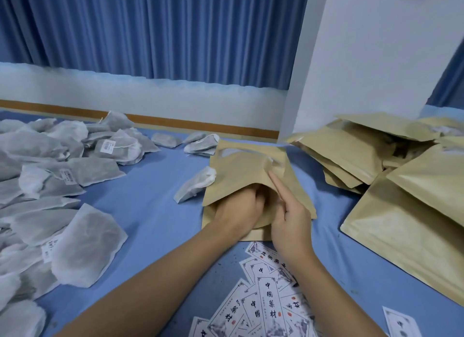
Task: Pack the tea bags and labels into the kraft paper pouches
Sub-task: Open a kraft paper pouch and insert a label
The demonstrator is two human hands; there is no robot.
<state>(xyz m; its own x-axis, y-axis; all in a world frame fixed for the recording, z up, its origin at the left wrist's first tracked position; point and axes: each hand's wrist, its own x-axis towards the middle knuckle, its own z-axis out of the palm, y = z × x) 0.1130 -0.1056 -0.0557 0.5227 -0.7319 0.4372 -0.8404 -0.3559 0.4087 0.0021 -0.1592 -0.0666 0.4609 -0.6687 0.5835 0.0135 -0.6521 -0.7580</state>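
A kraft paper pouch (241, 168) lies flat on the blue tabletop in the centre, its open mouth towards me. My left hand (236, 211) reaches into that mouth; its fingers are hidden inside, so whatever they hold is out of sight. My right hand (291, 223) grips the upper lip of the mouth, with the index finger stretched along the top of the pouch. One white tea bag (195, 183) lies against the pouch's left edge. Printed labels (266, 299) are fanned out just under my wrists.
A big heap of tea bags (50, 186) covers the left of the table. Kraft pouches are piled at the right (376, 161), with larger ones nearer me (414, 236). A single label (401, 324) lies at the bottom right. A white pillar (351, 60) stands behind.
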